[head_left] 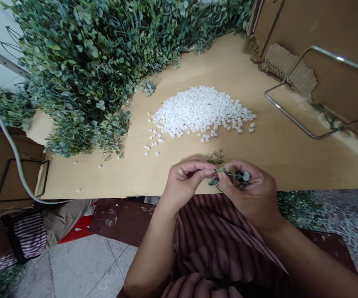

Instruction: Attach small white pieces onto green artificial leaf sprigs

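My right hand (250, 186) is closed round a small sprig of artificial green leaves (232, 176), with thumb and fingertips pressed on its stem. From the left, my left hand (186, 178) meets it in a pinch at the sprig's end. Whatever lies between those left fingertips is too small and covered to make out. Both hands are just above the table's near edge, over my lap. Beyond them a heap of small white plastic beads (202, 109) lies on the tan tabletop (290, 159), with several loose ones at its left side.
A large pile of artificial greenery (98, 58) covers the back left. At the right stand a cardboard box (330, 29) and a bent metal wire frame (293, 118). A pale cable (14, 145) hangs at left, near another person's striped sleeve (30, 236).
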Motion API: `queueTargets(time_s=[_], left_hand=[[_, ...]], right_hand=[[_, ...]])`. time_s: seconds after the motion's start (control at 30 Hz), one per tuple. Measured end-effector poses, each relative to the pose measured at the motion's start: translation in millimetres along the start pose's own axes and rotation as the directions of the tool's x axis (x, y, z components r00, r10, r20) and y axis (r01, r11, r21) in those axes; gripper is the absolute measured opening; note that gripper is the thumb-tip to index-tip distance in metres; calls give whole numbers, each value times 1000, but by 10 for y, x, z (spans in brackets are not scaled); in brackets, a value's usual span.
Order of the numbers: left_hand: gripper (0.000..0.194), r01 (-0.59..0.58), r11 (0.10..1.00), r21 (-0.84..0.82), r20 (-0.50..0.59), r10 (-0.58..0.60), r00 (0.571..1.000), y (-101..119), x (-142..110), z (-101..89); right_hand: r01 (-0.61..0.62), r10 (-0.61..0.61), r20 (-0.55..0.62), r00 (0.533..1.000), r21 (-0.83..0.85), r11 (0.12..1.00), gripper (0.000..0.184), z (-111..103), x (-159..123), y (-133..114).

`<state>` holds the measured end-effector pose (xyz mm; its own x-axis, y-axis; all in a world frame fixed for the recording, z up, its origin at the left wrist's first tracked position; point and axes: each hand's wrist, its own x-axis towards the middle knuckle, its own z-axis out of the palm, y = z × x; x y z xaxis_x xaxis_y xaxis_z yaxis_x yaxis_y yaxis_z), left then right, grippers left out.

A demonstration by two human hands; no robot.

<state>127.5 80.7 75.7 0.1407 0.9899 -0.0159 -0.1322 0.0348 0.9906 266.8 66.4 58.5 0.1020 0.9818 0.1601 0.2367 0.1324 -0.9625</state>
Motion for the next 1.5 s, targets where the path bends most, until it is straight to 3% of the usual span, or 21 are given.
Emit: queueTargets(time_s=[0.17,0.4,0.67,0.93,1.33,1.5], left_hand=[[17,24,999,30,-5,-24,1000,1,10,2],[14,18,1000,12,14,-18,1000,3,19,3],[18,74,996,-55,-87,-78,993,-22,4,28],[16,83,995,-63,-91,-88,992,-19,-7,25],[17,8,998,-60,-50,-11,999,-46,31,66],[13,-41,996,76,-36,43,998,-32,0,6]], right_hand=[[-12,12,0,1000,5,1000,15,6,1,-2],[-5,5,10,1000,18,1000,13,3,10,-16],[-18,16,30,999,76,997,14,-7,18,-11],[-27,26,11,1000,79,996,16,9,10,1],[23,-24,7,1000,35,999,14,15,16,7],[121,-122,65,990,17,992,10,-14,17,43]])
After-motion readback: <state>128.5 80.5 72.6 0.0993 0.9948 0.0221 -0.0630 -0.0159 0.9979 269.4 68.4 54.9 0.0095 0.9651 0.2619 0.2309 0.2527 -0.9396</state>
